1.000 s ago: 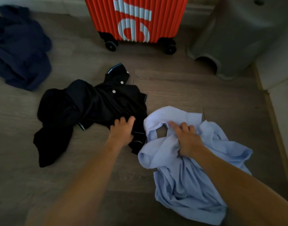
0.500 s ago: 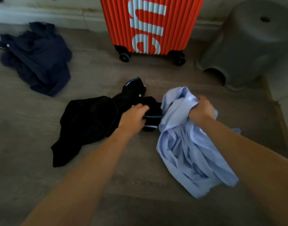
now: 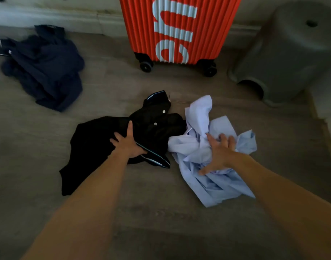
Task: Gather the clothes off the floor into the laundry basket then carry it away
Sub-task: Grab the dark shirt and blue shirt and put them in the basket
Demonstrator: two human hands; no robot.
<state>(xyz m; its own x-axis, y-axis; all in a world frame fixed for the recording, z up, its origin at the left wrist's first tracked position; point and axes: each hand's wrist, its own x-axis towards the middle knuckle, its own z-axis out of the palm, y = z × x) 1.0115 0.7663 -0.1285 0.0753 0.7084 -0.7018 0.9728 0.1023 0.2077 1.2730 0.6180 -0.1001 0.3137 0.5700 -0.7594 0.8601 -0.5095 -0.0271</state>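
A black button-up shirt point(image 3: 93, 147) lies crumpled on the wood floor at the centre. My left hand point(image 3: 127, 145) rests flat on it with fingers spread, and the striped hem lies by the thumb. Right beside it, touching it, lies a light blue shirt point(image 3: 217, 186) in a heap. My right hand point(image 3: 219, 152) is spread over the top of that heap with fingers straight. A navy garment point(image 3: 46, 70) lies apart at the far left. A grey plastic tub point(image 3: 284, 53) with a handle cut-out stands upside down at the far right.
An orange ribbed suitcase point(image 3: 179, 30) on black wheels stands against the back wall, just beyond the two shirts. A pale baseboard point(image 3: 57, 14) runs along the wall. A white furniture edge point(image 3: 329, 102) borders the floor at the right.
My right hand held the blue shirt bunched and raised; now the shirt lies on the floor and the hand is spread over it. My left hand moved left and opened on the black shirt.
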